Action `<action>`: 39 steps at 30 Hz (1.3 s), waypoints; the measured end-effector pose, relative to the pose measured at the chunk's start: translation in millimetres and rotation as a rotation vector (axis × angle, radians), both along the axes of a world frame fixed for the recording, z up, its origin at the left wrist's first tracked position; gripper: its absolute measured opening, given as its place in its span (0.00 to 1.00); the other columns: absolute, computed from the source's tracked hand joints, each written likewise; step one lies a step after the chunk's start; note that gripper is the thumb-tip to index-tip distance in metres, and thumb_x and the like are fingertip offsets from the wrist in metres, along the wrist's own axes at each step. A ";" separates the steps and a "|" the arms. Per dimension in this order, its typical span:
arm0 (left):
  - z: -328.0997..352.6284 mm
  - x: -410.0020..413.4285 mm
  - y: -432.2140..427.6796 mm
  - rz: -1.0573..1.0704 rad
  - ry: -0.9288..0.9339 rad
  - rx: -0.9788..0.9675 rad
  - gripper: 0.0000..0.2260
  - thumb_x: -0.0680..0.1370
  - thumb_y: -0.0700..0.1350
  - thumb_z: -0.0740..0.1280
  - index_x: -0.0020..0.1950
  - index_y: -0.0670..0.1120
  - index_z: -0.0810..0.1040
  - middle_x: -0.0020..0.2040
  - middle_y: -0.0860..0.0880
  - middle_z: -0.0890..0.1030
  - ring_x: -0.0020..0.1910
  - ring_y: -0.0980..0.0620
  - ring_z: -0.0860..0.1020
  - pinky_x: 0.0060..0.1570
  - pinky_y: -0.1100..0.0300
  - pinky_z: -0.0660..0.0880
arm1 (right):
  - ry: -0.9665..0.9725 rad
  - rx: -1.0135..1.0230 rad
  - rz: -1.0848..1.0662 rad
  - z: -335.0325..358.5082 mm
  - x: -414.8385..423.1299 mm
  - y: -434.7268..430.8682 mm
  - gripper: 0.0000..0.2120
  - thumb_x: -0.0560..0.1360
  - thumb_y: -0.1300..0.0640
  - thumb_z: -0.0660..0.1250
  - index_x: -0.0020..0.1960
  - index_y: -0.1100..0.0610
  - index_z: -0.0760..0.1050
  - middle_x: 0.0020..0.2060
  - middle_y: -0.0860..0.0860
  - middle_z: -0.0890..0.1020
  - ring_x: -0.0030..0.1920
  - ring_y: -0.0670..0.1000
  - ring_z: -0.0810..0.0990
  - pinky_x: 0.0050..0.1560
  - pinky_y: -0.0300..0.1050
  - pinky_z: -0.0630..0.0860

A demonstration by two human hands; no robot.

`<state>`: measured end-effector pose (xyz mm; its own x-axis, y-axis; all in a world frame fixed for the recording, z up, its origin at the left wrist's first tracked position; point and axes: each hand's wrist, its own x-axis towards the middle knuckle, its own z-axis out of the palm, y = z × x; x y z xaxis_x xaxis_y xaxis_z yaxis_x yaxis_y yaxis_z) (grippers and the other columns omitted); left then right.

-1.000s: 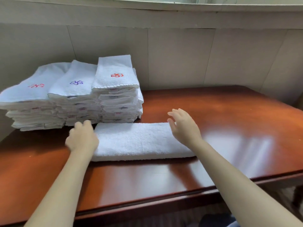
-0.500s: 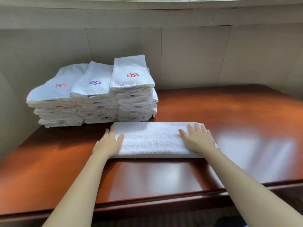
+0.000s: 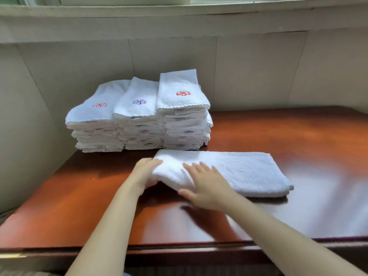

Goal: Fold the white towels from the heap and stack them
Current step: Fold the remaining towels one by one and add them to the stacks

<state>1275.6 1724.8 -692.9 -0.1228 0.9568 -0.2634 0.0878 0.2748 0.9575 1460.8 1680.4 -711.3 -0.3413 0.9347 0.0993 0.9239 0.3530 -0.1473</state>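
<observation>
A long folded white towel (image 3: pixel 245 172) lies on the wooden table (image 3: pixel 79 206) in front of three stacks of folded white towels (image 3: pixel 139 116) with red and purple embroidered flowers on top. My left hand (image 3: pixel 144 173) grips the towel's left end, thumb on top, and lifts that end a little off the table. My right hand (image 3: pixel 205 183) lies with straight fingers on the towel just right of the left hand, its thumb at the towel's front edge.
The towel stacks stand at the table's back left against a grey panelled wall (image 3: pixel 258 72). A window ledge (image 3: pixel 179 18) runs above. The table's front edge (image 3: pixel 179 251) is close to me.
My right hand has slid from the towel's right end to its left part. My left hand has taken hold of the left end and raised it. The view shifted left.
</observation>
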 end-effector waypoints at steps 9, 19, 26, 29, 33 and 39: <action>45.4 24.3 -18.8 0.133 -0.323 0.486 0.11 0.80 0.45 0.61 0.63 0.51 0.70 0.36 0.50 0.81 0.33 0.54 0.79 0.31 0.62 0.74 | 0.733 0.300 -0.167 47.2 -3.0 2.3 0.08 0.77 0.55 0.63 0.55 0.55 0.74 0.43 0.56 0.82 0.45 0.59 0.79 0.42 0.52 0.74; 68.9 12.6 -46.6 -0.677 -0.185 0.362 0.32 0.64 0.60 0.76 0.63 0.49 0.77 0.59 0.45 0.81 0.59 0.43 0.79 0.56 0.48 0.77 | 2.009 -0.089 -0.216 142.5 55.0 -9.5 0.14 0.79 0.48 0.62 0.56 0.58 0.77 0.47 0.54 0.85 0.46 0.54 0.85 0.45 0.50 0.82; 20.2 15.9 -29.1 -0.639 0.419 0.075 0.21 0.77 0.46 0.69 0.68 0.44 0.71 0.55 0.49 0.80 0.48 0.52 0.80 0.49 0.56 0.78 | 1.665 -0.132 -0.941 35.8 101.7 16.8 0.21 0.80 0.55 0.60 0.69 0.64 0.67 0.54 0.55 0.75 0.52 0.54 0.75 0.56 0.49 0.75; 0.1 15.7 -23.2 -0.588 0.621 -0.020 0.24 0.77 0.52 0.67 0.71 0.48 0.67 0.56 0.54 0.75 0.48 0.55 0.77 0.42 0.61 0.76 | 1.645 -0.220 -1.066 4.1 124.6 24.1 0.23 0.75 0.62 0.63 0.70 0.65 0.66 0.60 0.58 0.75 0.58 0.57 0.76 0.62 0.53 0.74; 4.8 15.7 -23.5 -0.710 0.718 -0.061 0.34 0.71 0.59 0.70 0.74 0.55 0.61 0.55 0.59 0.73 0.50 0.60 0.77 0.43 0.66 0.75 | 1.582 -0.140 -1.068 7.2 131.7 31.7 0.24 0.71 0.66 0.67 0.66 0.66 0.68 0.55 0.60 0.78 0.55 0.58 0.78 0.57 0.51 0.75; 14.1 21.2 -28.4 -0.798 0.892 0.008 0.23 0.71 0.58 0.70 0.63 0.52 0.72 0.51 0.58 0.76 0.47 0.59 0.76 0.44 0.65 0.72 | 1.070 0.006 -1.205 16.2 132.0 30.4 0.27 0.73 0.66 0.65 0.68 0.64 0.59 0.65 0.62 0.68 0.63 0.63 0.71 0.60 0.52 0.70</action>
<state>1296.8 1696.4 -678.7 0.3700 0.8475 -0.3807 0.8652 -0.1650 0.4736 1592.9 1710.8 -695.2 0.7800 0.5935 -0.1985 0.1299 -0.4638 -0.8763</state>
